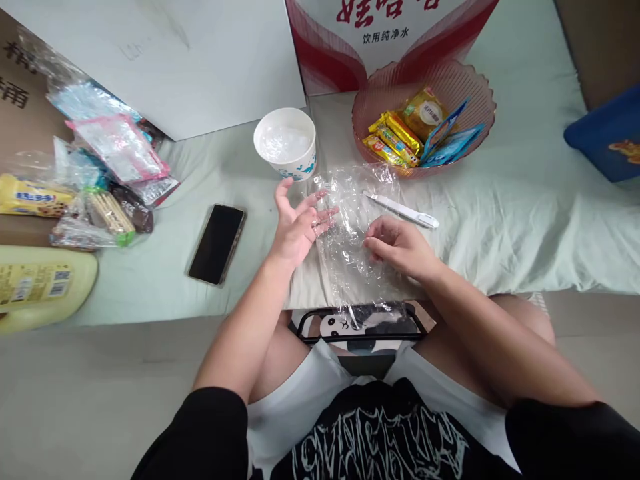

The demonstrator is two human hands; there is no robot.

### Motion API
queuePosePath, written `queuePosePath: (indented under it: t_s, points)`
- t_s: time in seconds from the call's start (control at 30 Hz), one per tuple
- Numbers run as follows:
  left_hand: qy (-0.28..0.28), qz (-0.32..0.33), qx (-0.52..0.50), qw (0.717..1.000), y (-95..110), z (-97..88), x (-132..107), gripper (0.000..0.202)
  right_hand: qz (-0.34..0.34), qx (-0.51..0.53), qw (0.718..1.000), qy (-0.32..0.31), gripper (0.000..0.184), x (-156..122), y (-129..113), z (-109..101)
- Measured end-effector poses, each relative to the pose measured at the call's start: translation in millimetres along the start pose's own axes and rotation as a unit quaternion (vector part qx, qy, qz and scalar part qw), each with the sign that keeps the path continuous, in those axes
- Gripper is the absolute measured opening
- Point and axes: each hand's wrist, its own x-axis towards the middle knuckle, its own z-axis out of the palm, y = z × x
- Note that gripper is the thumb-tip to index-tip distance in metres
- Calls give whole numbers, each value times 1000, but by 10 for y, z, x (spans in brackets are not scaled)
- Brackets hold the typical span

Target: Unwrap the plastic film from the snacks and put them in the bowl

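Observation:
A clear, crinkled plastic bag (pixel 350 227) lies spread before me, its lower end hanging over the edge of the cloth. My left hand (pixel 296 230) is at the bag's left side with fingers spread; some fingertips overlap the clear film, though I cannot tell whether they are inside it. On the right side, my right hand (pixel 400 247) is closed, thumb and forefinger pinched together on the film. A white utility knife (pixel 405 211) rests just beyond the right hand. Behind my left hand stands a white paper cup (pixel 295 163) with clear plastic in it.
A pink ribbed bowl (pixel 475 93) holds several wrapped snacks. A phone (pixel 217 245) lies at the left. Further left are packaged snacks (pixel 120 147) and a yellow jug (pixel 45 287). Boxes (pixel 210 60) stand behind; a blue container (pixel 605 140) is at the right.

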Motion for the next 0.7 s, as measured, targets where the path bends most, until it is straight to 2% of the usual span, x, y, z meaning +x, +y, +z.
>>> queuePosePath:
  t_s: [0.1, 0.2, 0.3, 0.47, 0.57, 0.7]
  points:
    - [31, 32, 45, 998, -93, 20, -1, 66, 1, -32, 999, 7, 26, 8, 12, -4]
    - [18, 20, 104, 994, -118, 3, 20, 48, 4, -63, 998, -1, 24, -4, 5, 13]
    - [21, 10, 169, 985, -115, -11, 48, 44, -5, -93, 996, -13, 22, -16, -8, 41]
    - [52, 31, 240, 969, -123, -5, 69, 32, -42, -160, 986, -34, 17, -31, -43, 76]
    - [64, 37, 226, 971, -126, 3, 65, 27, -52, -175, 983, -35, 18, -44, -63, 73]
    - [51, 14, 100, 994, -44, 24, 26, 28, -45, -153, 987, -24, 29, -54, -24, 29]
